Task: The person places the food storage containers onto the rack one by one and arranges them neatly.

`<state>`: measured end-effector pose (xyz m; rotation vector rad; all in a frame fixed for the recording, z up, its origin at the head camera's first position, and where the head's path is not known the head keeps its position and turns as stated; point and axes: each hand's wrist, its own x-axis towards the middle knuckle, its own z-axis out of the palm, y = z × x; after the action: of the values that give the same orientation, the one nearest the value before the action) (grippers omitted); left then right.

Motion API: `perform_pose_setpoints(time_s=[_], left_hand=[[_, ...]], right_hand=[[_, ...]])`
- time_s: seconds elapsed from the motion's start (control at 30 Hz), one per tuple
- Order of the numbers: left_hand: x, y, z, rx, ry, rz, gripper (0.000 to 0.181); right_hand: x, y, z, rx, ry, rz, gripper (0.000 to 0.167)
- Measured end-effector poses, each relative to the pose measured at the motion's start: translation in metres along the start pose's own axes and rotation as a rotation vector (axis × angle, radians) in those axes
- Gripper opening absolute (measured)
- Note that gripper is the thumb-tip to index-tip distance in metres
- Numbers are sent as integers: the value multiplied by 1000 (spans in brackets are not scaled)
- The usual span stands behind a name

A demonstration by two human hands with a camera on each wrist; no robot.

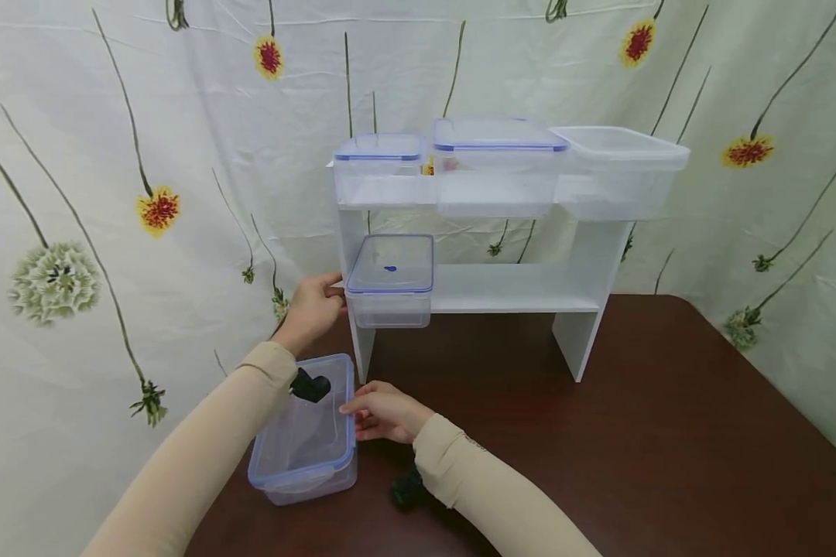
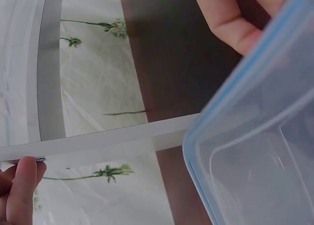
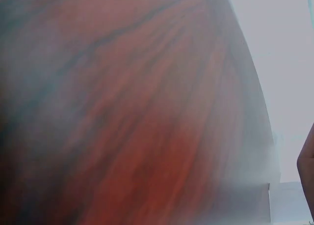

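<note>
In the head view my left hand [image 1: 313, 313] is at the outer side of the white shelf unit's left panel [image 1: 364, 352], its fingertips against it. Beside it, a lidded clear plastic container [image 1: 393, 309] sits on the middle shelf and juts out in front. On the table at left stands another clear food container [image 1: 306, 433] with a blue-edged lid. My right hand [image 1: 390, 414] grips this one's right rim, thumb over the lid, fingers at the side. The left wrist view shows left fingers [image 2: 22, 190] by the panel and the container's blue rim [image 2: 235, 80].
Along the top shelf stand a small blue-lidded container [image 1: 379, 174], a larger one [image 1: 498, 174] and a white-topped one [image 1: 623, 174]. The dark wooden table [image 1: 669, 433] stretches right. Flowered fabric [image 1: 202, 93] hangs behind. The right wrist view is mostly blurred reddish table [image 3: 147, 126].
</note>
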<state>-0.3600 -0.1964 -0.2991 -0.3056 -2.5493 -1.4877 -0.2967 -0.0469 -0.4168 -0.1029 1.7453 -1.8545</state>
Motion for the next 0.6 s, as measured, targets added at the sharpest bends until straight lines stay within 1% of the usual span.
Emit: perform_pose_setpoints(time_s=[0.13, 0.37, 0.47, 0.6], left_hand=[[0, 0, 0, -3, 8, 5, 56], [2, -1, 0, 0, -7, 5, 56], [2, -1, -1, 1, -8, 6, 57], [2, -3, -3, -3, -6, 9, 58]], right_hand=[[-7, -1, -6, 6, -11, -17, 26], [-24, -6, -10, 19, -51, -37, 21], [-33, -6, -11, 19, -70, -46, 21], [-47, -4, -18, 14, -107, -63, 20]])
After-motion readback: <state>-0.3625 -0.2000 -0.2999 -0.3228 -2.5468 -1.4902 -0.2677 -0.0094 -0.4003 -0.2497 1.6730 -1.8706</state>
